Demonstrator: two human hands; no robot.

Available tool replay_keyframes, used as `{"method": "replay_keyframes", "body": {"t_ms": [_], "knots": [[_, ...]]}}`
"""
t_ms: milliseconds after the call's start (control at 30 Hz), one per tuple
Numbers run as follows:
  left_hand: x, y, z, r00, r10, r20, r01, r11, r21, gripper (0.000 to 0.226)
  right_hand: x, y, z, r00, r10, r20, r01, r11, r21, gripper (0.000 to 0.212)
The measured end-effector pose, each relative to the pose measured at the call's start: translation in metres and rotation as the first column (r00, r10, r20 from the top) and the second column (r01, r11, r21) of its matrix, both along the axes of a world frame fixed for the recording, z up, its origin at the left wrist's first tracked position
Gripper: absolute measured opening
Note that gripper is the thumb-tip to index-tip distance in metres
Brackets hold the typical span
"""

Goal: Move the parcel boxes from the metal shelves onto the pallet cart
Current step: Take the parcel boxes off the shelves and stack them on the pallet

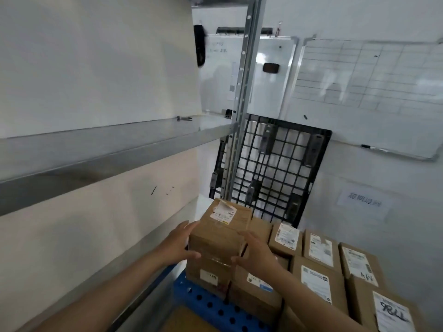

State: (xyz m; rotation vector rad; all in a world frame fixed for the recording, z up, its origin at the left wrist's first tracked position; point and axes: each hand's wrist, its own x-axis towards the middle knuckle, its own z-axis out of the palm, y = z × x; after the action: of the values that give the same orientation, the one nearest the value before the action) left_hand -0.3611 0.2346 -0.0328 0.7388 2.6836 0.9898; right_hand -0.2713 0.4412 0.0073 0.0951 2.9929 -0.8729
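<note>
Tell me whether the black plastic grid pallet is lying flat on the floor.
No: the black plastic grid pallet stands on edge against the white wall.

The blue pallet cart [208, 305] is standing below both hands and is carrying brown parcel boxes [318, 281]. The boxes are lying in close rows, touching one another, from beneath the left hand [178, 245] out to the right of the right hand [255, 252]. The metal shelf [107, 149] is running above and left of the hands.
</note>
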Motion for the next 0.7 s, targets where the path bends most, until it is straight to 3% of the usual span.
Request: {"method": "replay_keyframes", "body": {"t_ms": [167, 300, 500, 700], "knots": [[0.066, -0.043, -0.01, 0.978, 0.208, -0.037, -0.21, 0.974, -0.082, 0.088, 0.012, -0.04, 0.004, 0.976, 0.202, -0.082, -0.195, 0.977, 0.087, 0.058], [0.122, -0.101, -0.002, 0.93, 0.366, -0.039, -0.368, 0.924, -0.104, 0.085, 0.019, -0.102, 0.011, 0.922, 0.37, -0.11, -0.366, 0.929, 0.055, 0.059], [0.204, -0.195, 0.018, 0.779, 0.618, -0.11, -0.627, 0.769, -0.121, 0.076, 0.049, -0.211, 0.024, 0.73, 0.673, -0.124, -0.674, 0.738, 0.034, 0.058], [0.311, -0.285, 0.025, 0.625, 0.763, -0.164, -0.78, 0.618, -0.098, 0.066, 0.108, -0.314, 0.031, 0.59, 0.799, -0.115, -0.802, 0.596, 0.03, 0.058]]}}
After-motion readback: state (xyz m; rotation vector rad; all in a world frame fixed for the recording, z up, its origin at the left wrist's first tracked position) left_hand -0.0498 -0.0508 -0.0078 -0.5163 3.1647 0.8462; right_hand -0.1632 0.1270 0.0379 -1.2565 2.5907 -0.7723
